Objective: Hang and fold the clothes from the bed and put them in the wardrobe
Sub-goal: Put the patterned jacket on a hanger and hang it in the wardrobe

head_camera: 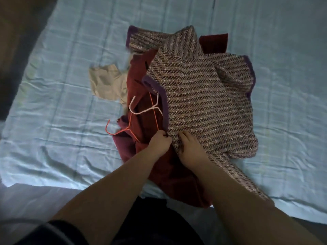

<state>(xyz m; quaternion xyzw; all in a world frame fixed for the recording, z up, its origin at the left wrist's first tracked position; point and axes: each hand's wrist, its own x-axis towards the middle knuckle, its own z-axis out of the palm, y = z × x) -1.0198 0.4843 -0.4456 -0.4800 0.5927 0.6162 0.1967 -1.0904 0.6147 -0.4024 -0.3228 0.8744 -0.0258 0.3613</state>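
The striped knit top [203, 96] lies spread across the light blue bed sheet [62, 85], topmost on the pile, sleeves splayed out to either side. Both hands are at its near edge. The left hand [160, 143] pinches the purple trim [165, 110] right at the lower corner of the opening, fingers curled tight. The right hand [191, 149], just beside it, has its thumb on top and its fingers curled into the weave.

This one looks thick and soft, a loose, chunky knit, so it should have some weight, drape heavily and stretch if dragged by one corner. The bound trim is likely the firmest place to hold. Taking it by the shoulders or the neckline would let it hang straight for a hanger.

Under the knit, poking out on its left and at its far side, is a dark red garment [169, 179], bunched and hanging over the bed's near edge. On that red cloth, just left of the knit's trim, lie a white wire hanger [141, 111] and an orange wire hanger [123, 129]; the orange wire runs right up to the left hand. They could well snag the open weave. Further left again, a beige garment [106, 82] lies flat.
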